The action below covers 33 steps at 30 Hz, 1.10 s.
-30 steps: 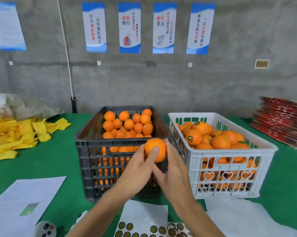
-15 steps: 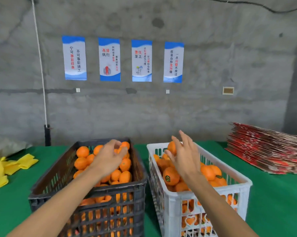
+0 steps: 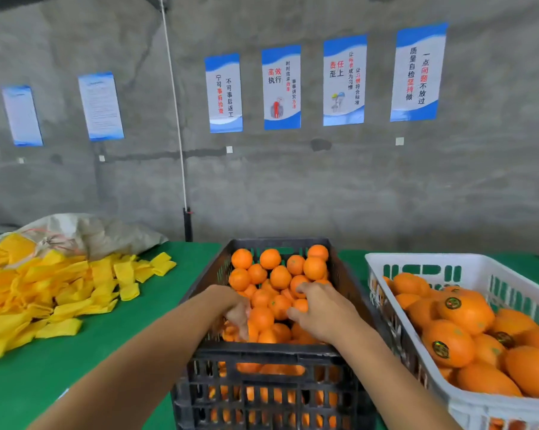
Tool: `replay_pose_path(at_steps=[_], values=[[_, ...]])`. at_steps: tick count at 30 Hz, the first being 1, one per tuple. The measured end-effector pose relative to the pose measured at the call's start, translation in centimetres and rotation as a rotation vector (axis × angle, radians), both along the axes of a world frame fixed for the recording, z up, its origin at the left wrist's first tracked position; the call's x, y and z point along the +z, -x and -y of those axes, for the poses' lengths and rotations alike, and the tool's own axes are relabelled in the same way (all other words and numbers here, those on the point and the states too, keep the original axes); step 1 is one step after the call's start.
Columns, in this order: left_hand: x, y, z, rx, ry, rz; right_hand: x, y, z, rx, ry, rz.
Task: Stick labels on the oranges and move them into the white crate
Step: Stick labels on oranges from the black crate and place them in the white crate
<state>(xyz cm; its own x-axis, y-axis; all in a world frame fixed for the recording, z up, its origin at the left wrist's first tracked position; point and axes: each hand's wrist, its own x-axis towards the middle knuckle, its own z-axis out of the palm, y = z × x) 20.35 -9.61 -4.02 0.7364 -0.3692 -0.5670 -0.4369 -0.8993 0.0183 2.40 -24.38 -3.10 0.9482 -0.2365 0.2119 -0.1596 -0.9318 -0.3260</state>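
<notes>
While both hands reach into the black crate (image 3: 262, 355), the left hand (image 3: 235, 311) dips among the oranges (image 3: 280, 277) with its fingers curled downward; whether its grip closes on a fruit cannot be told. The right hand (image 3: 321, 308) lies over the pile, fingers bent around an orange (image 3: 299, 305), grasping it. Just beside the black crate, to its right, stands the white crate (image 3: 466, 411), filled with labelled oranges (image 3: 463, 311) bearing round dark stickers. Both crates sit on the green surface (image 3: 76, 367). Yellow sleeves (image 3: 60, 290) lie heaped at the left, near a grey sack (image 3: 100, 231). Blue-and-white posters (image 3: 280, 88) hang on the concrete wall.
</notes>
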Motion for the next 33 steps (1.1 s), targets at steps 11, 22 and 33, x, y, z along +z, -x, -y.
replay_pose_path(at_steps=[11, 22, 33], values=[[-3.8, -1.5, 2.1, -0.144, -0.011, 0.028, 0.3, 0.3, 0.0, 0.002, -0.029, 0.06], [3.9, 13.0, -0.7, -0.106, 1.576, 0.125, 1.7, 6.6, -2.8, 0.173, -0.064, 0.653], [-7.2, 23.8, -7.2, -0.134, 1.762, -0.078, -9.4, 15.7, -6.0, 0.421, -0.036, 0.869]])
